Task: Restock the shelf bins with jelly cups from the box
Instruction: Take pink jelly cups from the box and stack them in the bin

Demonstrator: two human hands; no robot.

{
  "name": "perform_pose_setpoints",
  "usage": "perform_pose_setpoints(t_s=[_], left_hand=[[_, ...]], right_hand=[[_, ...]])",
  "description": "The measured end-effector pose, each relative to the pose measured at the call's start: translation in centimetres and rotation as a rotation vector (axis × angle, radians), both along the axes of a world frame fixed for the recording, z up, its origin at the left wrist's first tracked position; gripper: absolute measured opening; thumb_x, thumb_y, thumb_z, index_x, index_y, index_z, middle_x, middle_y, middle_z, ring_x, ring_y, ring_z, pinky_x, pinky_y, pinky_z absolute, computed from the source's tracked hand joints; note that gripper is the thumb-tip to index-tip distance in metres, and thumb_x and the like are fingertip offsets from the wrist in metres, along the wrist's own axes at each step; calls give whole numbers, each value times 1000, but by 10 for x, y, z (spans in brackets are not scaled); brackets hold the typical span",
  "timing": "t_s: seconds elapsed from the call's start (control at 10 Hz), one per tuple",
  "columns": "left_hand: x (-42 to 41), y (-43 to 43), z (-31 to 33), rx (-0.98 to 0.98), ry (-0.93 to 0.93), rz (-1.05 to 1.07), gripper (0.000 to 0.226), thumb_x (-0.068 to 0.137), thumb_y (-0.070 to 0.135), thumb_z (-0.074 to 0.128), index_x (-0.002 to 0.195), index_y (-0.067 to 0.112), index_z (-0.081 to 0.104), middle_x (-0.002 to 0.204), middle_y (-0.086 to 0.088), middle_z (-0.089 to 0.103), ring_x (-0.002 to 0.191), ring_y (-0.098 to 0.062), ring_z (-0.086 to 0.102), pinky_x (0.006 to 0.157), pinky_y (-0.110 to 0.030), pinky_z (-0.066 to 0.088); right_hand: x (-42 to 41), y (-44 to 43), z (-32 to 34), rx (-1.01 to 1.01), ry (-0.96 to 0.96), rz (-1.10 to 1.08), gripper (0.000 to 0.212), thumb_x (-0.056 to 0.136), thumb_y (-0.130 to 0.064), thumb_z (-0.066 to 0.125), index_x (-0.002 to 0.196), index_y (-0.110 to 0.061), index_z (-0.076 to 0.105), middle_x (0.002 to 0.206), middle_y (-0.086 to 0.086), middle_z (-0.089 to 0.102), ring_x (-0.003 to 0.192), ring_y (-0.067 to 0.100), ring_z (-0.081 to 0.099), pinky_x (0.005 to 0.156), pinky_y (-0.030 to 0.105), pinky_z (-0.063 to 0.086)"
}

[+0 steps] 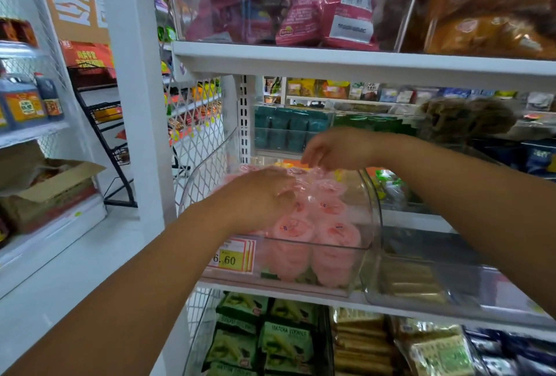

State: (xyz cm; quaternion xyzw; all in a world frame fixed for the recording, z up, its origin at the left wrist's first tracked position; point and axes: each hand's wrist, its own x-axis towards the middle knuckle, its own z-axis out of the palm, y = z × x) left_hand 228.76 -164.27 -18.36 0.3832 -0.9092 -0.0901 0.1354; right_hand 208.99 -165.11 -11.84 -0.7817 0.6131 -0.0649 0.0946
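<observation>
In clear curved bin (377,216), left hand (264,192), right hand (334,150) pinch crinkly film (319,178) over pink jelly cups (338,234).

Single head-worn wide-angle view, facing forward and down, close to shelf bin (376,213), edges apparently warped

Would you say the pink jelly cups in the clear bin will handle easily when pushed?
Probably slippery, since the pink jelly cups look glossy. Piled loosely in the clear bin, they may shift or topple. Being round, tipped ones might roll.
</observation>
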Motion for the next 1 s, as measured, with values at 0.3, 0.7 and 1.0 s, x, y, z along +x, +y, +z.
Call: perform_pose_setpoints(t_s=[0.3,0.7,1.0], left_hand=[[1,107,-32,-398,541,-194,29,91,24,52,113,20,71,111,11,64,106,-4,55,93,-14,39],[-58,198,-331,657,-97,-212,29,94,37,58,118,24,69,116,2,69,103,-14,64,83,-28,49],[-35,232,-474,867,-155,36,28,99,19,51,124,16,62,124,-2,63,112,-17,57,73,-15,33]], right_hand=[[-21,187,-24,-183,-698,68,25,83,-4,68,103,-20,67,98,-1,73,94,12,69,84,22,55],[-87,297,-352,904,-626,-424,34,94,4,51,128,1,56,130,21,57,112,34,57,74,16,51],[-73,336,-527,687,-749,-918,55,92,-27,62,142,-17,40,141,10,49,125,30,50,100,37,45]])
